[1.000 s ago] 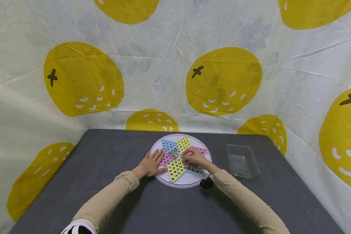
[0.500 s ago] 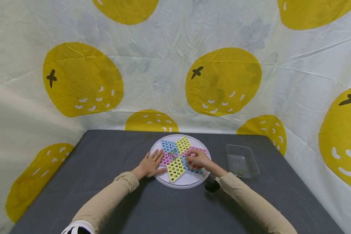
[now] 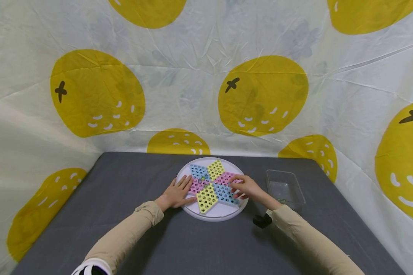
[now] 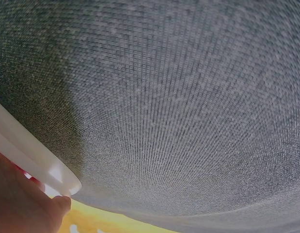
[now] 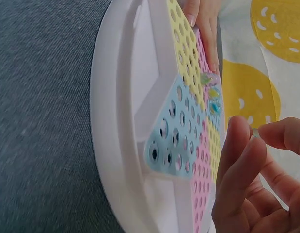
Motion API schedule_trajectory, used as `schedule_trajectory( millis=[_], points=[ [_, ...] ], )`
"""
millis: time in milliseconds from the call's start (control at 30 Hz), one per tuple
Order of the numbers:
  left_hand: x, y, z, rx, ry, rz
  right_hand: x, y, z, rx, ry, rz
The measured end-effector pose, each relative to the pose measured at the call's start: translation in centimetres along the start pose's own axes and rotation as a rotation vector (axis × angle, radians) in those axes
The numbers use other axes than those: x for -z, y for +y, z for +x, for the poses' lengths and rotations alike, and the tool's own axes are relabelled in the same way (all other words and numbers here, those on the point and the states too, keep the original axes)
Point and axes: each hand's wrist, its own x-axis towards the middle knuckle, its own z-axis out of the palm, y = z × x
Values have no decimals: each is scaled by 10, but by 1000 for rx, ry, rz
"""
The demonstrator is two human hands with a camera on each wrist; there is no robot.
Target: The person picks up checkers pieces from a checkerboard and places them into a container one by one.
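Note:
A round white Chinese checkers board [image 3: 223,214] lies on the table, with a star of yellow, pink and blue holed sections. Several glass marbles [image 5: 214,93] sit near the star's middle. On the board's left rim my left hand [image 3: 175,191] rests with fingers spread; in the left wrist view only part of that hand shows beside the white rim. My right hand [image 3: 247,188] is raised over the board's right side. Between its thumb and fingertips it pinches a small, see-through marble [image 5: 255,132], mostly hidden by the fingers.
Right of the board stands a clear plastic box [image 3: 285,187] with a few marbles at its near end, partly behind the right wrist. A dark grey cloth [image 3: 206,244] covers the table. A white curtain [image 3: 199,95] with yellow fruit prints hangs behind.
My right hand has moved from the star's middle to the right, toward the plastic box, uncovering the blue and pink sections. The left hand has stayed in place on the rim.

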Motion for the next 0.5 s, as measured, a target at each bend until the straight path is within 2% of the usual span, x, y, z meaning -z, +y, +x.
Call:
schedule_trajectory(
  millis=[333,500],
  points=[
    [1,0,0,-14,9,-8,20,8,-12,-13,37,-12],
    [1,0,1,-10,8,-9,30,9,-20,12,24,6]
  ],
)
